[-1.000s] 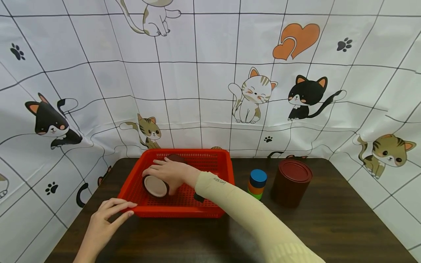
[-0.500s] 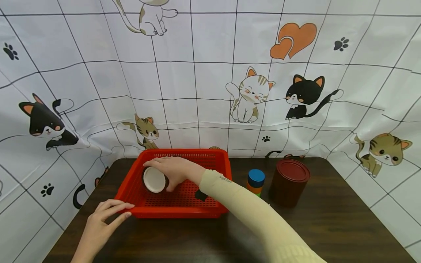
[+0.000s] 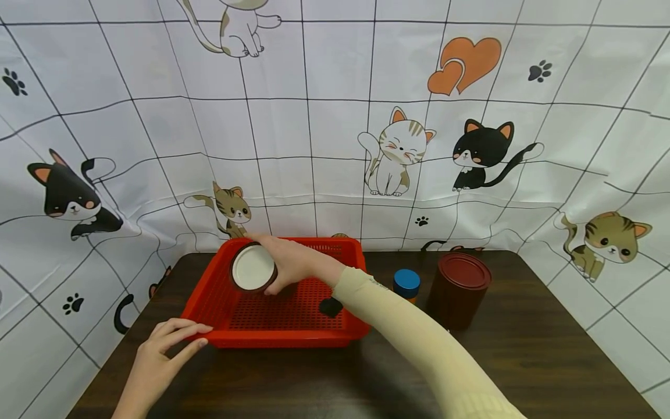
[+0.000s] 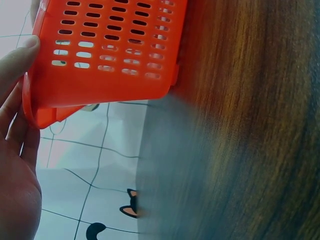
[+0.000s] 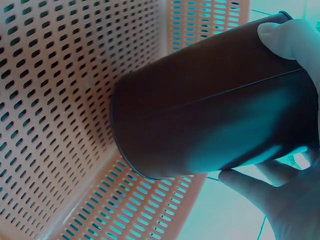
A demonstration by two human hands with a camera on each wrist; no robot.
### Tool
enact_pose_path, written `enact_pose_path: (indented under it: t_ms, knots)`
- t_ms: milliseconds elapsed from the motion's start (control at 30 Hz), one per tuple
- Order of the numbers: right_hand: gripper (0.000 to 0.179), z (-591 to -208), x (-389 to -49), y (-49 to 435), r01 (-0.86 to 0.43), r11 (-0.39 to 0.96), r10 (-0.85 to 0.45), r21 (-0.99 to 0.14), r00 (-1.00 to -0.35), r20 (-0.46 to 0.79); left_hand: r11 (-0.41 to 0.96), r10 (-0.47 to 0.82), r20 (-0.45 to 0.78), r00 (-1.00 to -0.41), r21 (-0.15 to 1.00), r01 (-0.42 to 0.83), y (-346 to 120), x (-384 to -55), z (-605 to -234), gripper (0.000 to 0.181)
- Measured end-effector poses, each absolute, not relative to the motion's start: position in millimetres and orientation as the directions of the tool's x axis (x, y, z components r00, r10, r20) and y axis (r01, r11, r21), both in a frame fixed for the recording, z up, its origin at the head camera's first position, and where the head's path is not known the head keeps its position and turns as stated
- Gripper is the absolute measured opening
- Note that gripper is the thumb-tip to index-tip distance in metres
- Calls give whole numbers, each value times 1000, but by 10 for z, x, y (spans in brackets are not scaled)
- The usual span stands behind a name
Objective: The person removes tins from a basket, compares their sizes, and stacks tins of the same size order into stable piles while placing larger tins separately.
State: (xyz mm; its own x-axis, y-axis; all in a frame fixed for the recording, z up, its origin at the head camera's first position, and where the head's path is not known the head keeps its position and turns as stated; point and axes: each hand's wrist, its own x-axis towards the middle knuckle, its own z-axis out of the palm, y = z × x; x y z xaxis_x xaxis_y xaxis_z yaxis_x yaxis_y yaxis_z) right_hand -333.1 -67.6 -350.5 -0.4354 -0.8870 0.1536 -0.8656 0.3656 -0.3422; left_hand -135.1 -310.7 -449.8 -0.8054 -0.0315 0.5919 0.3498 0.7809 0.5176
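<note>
A red plastic basket (image 3: 282,340) with perforated walls sits on the dark wooden table. At its front left corner, my left hand (image 3: 159,358) pinches the rim; the left wrist view has the thumb (image 4: 17,57) on one side and fingers on the other. Inside the basket's left part, my right hand (image 3: 293,262) grips a dark brown cylindrical canister (image 5: 210,107) around its upper end. The canister's round whitish end (image 3: 253,267) faces up toward the head camera; whether that is a lid or the inside cannot be made out. Its lower end is near the basket floor.
Right of the basket stand a blue-topped small container (image 3: 406,282), partly behind the right sleeve, and a brown canister with a dark red lid (image 3: 460,288). A white cat-print sheet (image 3: 335,128) rises behind the table (image 3: 539,343).
My right hand has tipped the brown canister more upright and lifted its whitish end slightly up and right. The left hand keeps its hold on the rim.
</note>
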Motion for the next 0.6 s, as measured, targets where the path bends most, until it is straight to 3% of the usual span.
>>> enact_pose_path:
  t_ms: [300,600]
  knots:
    - [103,-3380,-3342,-488,-818,345,-856,-461,-475,202,785,-46,562,-826,532,318,-3116,-1349,-4506,32]
    - [104,-3322,-3349,-315,-695,319,-811,-644,-551,194,782,-31,580,-814,522,342,-3107,-1349,-4512,34]
